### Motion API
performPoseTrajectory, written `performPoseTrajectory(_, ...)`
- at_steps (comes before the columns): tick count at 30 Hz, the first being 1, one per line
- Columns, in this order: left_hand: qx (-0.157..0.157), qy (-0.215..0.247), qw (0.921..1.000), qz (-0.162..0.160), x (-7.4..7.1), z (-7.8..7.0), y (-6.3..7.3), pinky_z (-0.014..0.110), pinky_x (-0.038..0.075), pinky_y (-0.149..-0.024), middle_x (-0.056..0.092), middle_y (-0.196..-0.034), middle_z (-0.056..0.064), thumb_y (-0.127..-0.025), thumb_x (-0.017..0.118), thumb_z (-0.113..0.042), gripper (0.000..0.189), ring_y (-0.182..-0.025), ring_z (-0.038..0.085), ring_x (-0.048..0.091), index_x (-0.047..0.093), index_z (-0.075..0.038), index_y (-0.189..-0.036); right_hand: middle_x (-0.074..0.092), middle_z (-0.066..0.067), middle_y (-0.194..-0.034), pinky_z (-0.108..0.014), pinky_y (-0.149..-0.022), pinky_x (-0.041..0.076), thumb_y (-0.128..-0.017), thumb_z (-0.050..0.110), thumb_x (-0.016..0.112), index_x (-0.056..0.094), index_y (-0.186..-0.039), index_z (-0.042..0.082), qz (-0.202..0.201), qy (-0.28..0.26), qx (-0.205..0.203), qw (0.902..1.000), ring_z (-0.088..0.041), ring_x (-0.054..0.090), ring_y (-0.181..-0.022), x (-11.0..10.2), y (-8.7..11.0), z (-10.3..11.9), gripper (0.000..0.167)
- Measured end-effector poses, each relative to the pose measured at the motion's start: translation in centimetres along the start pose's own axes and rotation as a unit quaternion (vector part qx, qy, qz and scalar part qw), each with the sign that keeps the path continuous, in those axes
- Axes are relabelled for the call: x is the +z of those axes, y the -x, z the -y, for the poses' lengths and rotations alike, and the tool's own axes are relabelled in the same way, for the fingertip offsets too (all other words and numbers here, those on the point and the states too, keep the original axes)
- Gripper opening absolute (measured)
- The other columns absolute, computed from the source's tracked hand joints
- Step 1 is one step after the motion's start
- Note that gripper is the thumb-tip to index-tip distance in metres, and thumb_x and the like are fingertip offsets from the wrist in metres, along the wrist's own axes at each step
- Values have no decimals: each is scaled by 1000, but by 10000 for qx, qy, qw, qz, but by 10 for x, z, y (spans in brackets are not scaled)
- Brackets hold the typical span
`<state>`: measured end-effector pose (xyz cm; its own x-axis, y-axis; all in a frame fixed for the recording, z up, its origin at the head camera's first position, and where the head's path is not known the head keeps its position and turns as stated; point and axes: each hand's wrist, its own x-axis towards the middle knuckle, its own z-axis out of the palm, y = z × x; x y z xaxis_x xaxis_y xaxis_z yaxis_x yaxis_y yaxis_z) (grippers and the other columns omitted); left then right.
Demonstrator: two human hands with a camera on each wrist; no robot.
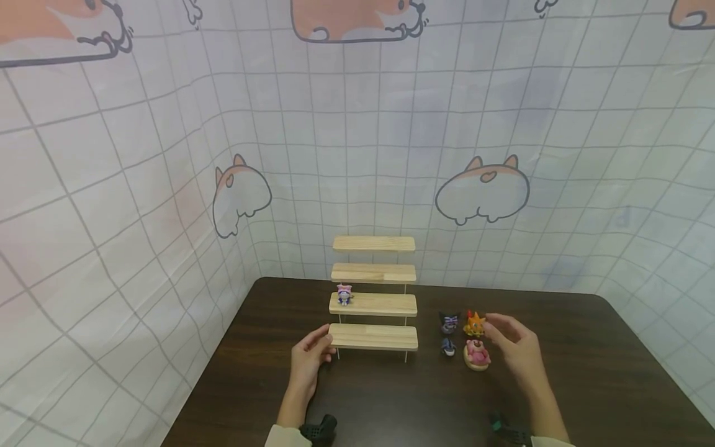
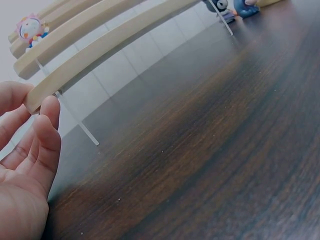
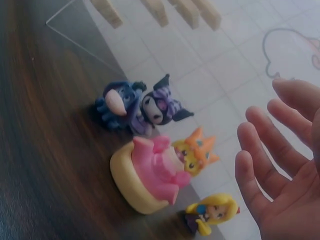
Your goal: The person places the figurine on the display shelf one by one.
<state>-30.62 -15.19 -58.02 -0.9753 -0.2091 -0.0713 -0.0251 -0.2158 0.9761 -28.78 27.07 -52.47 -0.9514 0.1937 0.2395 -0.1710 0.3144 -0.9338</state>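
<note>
My left hand pinches the left end of the lowest board of a stepped wooden display rack, thumb and fingertips at its corner. On the second board from the bottom, at the left, stands a small figurine with a pink hood. To the right of the rack, my right hand hovers beside an orange-hatted figurine, its fingers loosely bent and holding nothing in the right wrist view. Close by are a pink figurine in a tan base, a blue donkey figurine and a black-eared figurine.
A yellow-haired figurine stands near the pink one in the right wrist view. The rack rests on thin clear supports on a dark wooden table. Behind the table hangs a white grid-patterned cloth with cartoon dogs.
</note>
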Motion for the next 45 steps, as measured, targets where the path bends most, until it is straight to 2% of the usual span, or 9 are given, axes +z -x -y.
performPoseTrajectory(4,21,7,10000,13,0,0,0,22,55,-62,73,-89,-1,-96,72,-14,40,-73,10,69,66,-1,-133,72,18,-105,-20,-78,56,-98,33,70,64,-130,-1,131,20,164,9998,2,68,-89,-3,0,-3,47)
performPoseTrajectory(6,36,1,10000,17,-1,-1,0,22,55,-62,73,-91,0,-96,72,-14,40,-73,10,69,66,-1,-133,71,19,-104,-19,-78,55,-98,33,70,64,-130,-1,202,17,219,9996,3,67,-90,-5,0,-4,47)
performPoseTrajectory(8,39,9,10000,20,-1,-1,0,22,55,-62,73,-92,0,-96,72,-14,40,-73,10,69,66,-1,-134,71,16,-107,-19,-79,55,-98,33,70,64,-131,0,303,95,245,9992,3,66,-92,-6,0,-5,47)
performPoseTrajectory(14,48,-11,10000,43,-1,-1,1,21,54,-62,73,-92,0,-97,72,-15,41,-73,10,69,65,-1,-135,69,-5,-122,-17,-84,52,-99,36,68,62,-136,3,677,514,279,9960,10,60,-98,-10,1,-13,50)
performPoseTrajectory(21,14,-57,10000,0,-1,0,2,20,54,-62,73,-92,-1,-97,71,-16,41,-74,10,69,65,-2,-135,68,-19,-125,-19,-84,52,-100,30,68,64,-134,3,878,651,171,9939,9,61,-99,-10,2,-27,44)
performPoseTrajectory(31,6,0,10000,4,0,1,1,21,54,-61,73,-90,-1,-97,72,-15,41,-73,10,69,65,-2,-135,67,-20,-131,-21,-84,52,-96,30,74,62,-137,3,1179,749,484,9890,8,60,-100,-11,2,-42,51)
performPoseTrajectory(40,-12,5,10000,23,0,1,1,21,54,-61,73,-92,-1,-97,72,-15,41,-73,10,69,65,-2,-135,64,-23,-133,-26,-82,54,-94,27,76,56,-142,2,1488,656,715,9841,-7,65,-103,-11,3,-49,58)
performPoseTrajectory(45,-11,28,10000,43,0,0,1,21,54,-62,73,-91,0,-97,72,-14,41,-73,10,69,65,-2,-135,60,-24,-140,-25,-83,54,-93,27,77,54,-145,3,1559,636,765,9828,-4,63,-103,-11,2,-51,63)
